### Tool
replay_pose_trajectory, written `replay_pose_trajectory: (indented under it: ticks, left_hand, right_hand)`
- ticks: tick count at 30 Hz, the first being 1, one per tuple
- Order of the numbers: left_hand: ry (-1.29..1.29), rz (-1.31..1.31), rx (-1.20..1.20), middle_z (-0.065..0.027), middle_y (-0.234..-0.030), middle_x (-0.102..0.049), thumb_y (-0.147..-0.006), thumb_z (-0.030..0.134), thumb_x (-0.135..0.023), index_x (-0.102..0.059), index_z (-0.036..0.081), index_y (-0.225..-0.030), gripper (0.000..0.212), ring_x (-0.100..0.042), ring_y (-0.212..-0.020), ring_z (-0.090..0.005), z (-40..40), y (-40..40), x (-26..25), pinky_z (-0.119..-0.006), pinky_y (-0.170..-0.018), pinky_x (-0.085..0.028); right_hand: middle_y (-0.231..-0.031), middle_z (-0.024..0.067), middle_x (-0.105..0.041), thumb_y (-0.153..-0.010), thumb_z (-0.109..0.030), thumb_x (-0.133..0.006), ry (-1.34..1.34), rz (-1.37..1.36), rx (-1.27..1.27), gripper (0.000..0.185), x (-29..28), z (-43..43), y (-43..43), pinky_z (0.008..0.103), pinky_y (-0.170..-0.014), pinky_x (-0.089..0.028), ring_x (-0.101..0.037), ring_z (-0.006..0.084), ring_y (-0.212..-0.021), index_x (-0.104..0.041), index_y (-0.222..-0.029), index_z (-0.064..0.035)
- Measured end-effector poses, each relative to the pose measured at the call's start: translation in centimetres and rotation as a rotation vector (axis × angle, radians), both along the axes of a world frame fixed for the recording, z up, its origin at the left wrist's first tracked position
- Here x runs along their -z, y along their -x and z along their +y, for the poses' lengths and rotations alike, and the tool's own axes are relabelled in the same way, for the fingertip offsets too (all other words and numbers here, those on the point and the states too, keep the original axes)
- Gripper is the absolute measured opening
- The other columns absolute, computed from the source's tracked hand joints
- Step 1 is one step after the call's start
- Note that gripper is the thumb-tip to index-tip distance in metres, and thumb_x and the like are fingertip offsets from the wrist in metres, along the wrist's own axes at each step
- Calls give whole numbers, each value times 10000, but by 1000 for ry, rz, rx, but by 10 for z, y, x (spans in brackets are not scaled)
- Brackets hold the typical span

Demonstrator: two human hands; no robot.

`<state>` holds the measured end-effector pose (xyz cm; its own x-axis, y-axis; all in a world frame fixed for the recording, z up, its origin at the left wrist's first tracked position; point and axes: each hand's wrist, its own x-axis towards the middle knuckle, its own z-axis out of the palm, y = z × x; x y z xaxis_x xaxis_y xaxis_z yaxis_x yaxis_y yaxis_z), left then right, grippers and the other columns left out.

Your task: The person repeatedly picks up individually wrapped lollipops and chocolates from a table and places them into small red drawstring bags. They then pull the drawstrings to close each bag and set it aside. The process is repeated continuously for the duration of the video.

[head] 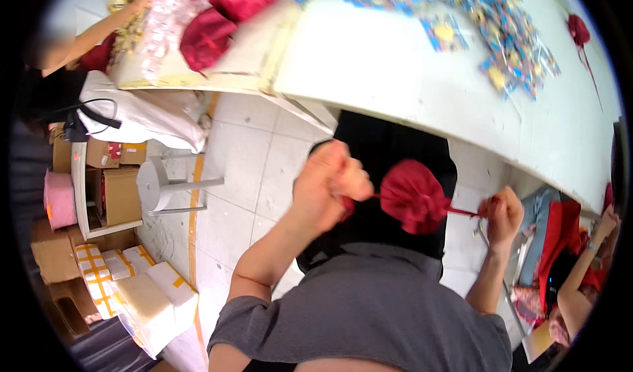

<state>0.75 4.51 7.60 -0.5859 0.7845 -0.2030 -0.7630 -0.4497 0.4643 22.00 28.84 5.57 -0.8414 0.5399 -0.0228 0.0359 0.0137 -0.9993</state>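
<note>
A gathered dark red fabric pouch (414,199) hangs between my hands, above my lap. Its thin red cord (462,212) runs taut out to the right, where my right hand (503,216) has its fingers closed on it. On the other side my left hand (331,181), a little blurred, is closed in a fist around the opposite cord. A bit of red shows beneath that fist; whether it is cord or cloth I cannot tell. Both hands are over black legwear, just short of the white table edge.
On the white table (356,60) are many small blue-and-yellow packets (514,40), red pouches (207,38) and another red pouch (578,29) with trailing cords. Co-workers' arms (96,30) show at both sides. A grey stool (154,184) and taped boxes (148,293) stand at left.
</note>
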Motion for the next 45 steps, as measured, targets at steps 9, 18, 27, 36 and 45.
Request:
replay_pose_trajectory:
  ticks: [9,18,27,36,45]
  left_hand:
    - [-37,1526,376,-106,-1067,-599,-949,215,-557,-596,22,-938,197,-577,-993,-193,55,24,-101,-321,-863,-453]
    - [1487,1814,-380,-94,-646,-576,-876,388,-611,-613,-12,-776,413,-531,-571,-155,40,332,-136,-326,-561,-434]
    - [997,1913,719,-50,-659,-573,-800,150,-683,-629,-6,-774,166,-545,-660,-126,56,296,-252,-282,-606,-431]
    - [673,2724,247,23,-761,-497,-693,157,-638,-628,117,-922,232,-520,-752,-126,106,180,-172,-402,-723,-433]
    - [486,2902,-125,-6,-687,-457,-720,136,-605,-647,103,-958,244,-470,-624,-136,98,167,-146,-211,-483,-333]
  right_hand:
    - [-675,63,-609,-602,-224,-804,-1051,-105,-535,415,6,-42,20,347,-514,-458,-597,241,-597,-646,-971,-117]
    - [-751,170,-616,-795,-178,-682,-1811,-950,544,229,-166,215,-35,438,-598,-477,-623,342,-727,-569,-936,-37]
    - [-785,140,-664,-789,-244,-649,-1247,-280,-137,258,-162,316,280,387,-699,-501,-632,290,-747,-654,-879,-3]
    - [-766,207,-659,-723,-279,-683,-1085,-446,207,350,-44,398,546,436,-539,-543,-646,334,-622,-652,-817,57]
    - [-686,58,-647,-728,-55,-695,-776,-138,-421,171,-227,210,363,239,-521,-469,-610,107,-601,-659,-867,37]
